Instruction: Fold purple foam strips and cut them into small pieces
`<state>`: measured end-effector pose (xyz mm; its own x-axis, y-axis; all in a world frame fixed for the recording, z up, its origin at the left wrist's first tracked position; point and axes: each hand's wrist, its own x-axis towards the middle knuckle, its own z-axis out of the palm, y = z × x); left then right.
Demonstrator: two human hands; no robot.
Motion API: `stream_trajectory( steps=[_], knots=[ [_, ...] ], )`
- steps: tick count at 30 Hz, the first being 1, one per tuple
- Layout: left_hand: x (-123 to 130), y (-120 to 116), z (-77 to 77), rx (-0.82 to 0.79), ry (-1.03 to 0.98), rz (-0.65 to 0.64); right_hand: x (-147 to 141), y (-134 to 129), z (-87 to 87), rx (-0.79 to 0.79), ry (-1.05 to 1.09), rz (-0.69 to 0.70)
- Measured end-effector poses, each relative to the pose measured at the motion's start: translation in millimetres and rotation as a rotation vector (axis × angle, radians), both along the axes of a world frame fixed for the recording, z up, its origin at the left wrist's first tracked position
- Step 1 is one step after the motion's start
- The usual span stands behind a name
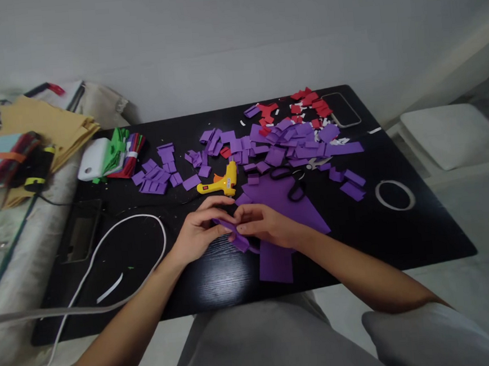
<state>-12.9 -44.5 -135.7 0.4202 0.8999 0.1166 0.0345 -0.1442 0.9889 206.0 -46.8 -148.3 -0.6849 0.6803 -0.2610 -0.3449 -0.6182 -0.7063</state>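
Observation:
Between my two hands, above the front middle of the table, is a folded purple paper strip point(239, 241). My left hand point(203, 223) pinches its left end between thumb and fingers. My right hand point(262, 224) grips the same strip from the other side, its fingertips close to those of the left. Just beyond them lies a yellow glue gun point(217, 186) on its side. Under and beside my right hand are large purple paper sheets point(301, 209), with black-handled scissors point(296, 190) resting on them. Fingers partly hide the strip.
Many purple paper pieces point(276, 155) and red scraps point(312, 104) cover the back of the black table point(338, 249). A white cable point(164, 234) loops at the left. A ring-shaped roll point(395, 195) lies right. Bundled coloured strips point(127, 152) sit back left; a stool point(448, 133) stands beyond.

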Motion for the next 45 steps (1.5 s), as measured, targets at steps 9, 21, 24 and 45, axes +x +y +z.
stream_trajectory(
  steps=[9,21,24,45],
  knots=[
    [43.1,43.6,44.3,0.220,0.407,0.016,10.8,3.3,10.5,0.169,0.044,0.451],
    [193.4,70.9,27.9,0.485,1.295,-0.147,32.8,-20.7,34.3,0.281,0.087,0.396],
    [194.6,72.7,28.6,0.481,1.290,-0.162,37.8,-16.4,33.4,0.289,0.010,0.341],
    [61.5,52.2,47.4,-0.351,0.448,-0.383,22.1,0.9,49.6,0.429,-0.051,0.389]
  ],
)
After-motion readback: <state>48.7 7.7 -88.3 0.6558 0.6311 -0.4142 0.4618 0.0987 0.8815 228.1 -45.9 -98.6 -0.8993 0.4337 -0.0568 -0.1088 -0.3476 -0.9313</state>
